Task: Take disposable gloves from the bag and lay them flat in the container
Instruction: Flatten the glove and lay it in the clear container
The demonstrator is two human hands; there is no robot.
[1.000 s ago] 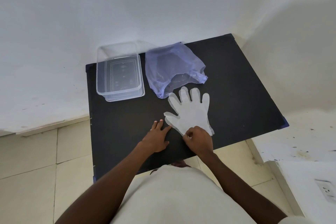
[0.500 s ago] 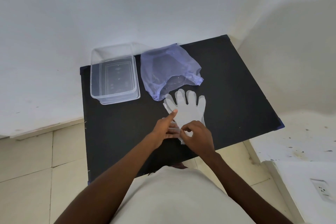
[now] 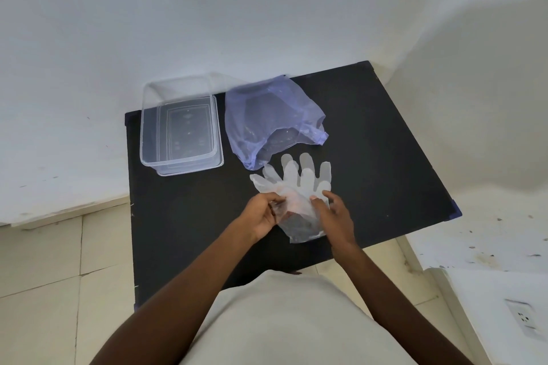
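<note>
Where a second ago lay flat, thin translucent plastic glove [image 3: 296, 187] now half-raised off black table [image 3: 385, 142], cuff pinched by left hand [image 3: 264, 212] and right hand [image 3: 335, 213]; probably bound for empty clear rectangular container [image 3: 181, 127], well apart beside crumpled blue bag [image 3: 272, 118].

A translucent whitish plastic glove [image 3: 299, 184] lies on the matte black table [image 3: 370, 157]. Beyond the left hand [image 3: 264, 212], a clear colourless plastic container [image 3: 181, 130]; beside it, a sheer pale-violet plastic bag [image 3: 267, 118].

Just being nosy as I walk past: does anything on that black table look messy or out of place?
Nothing spilled or broken. The purple bag lies crumpled, mouth open, beside the clear container. Clear gloves overlap unevenly, one lifted at its cuff between the left hand and right hand.
</note>
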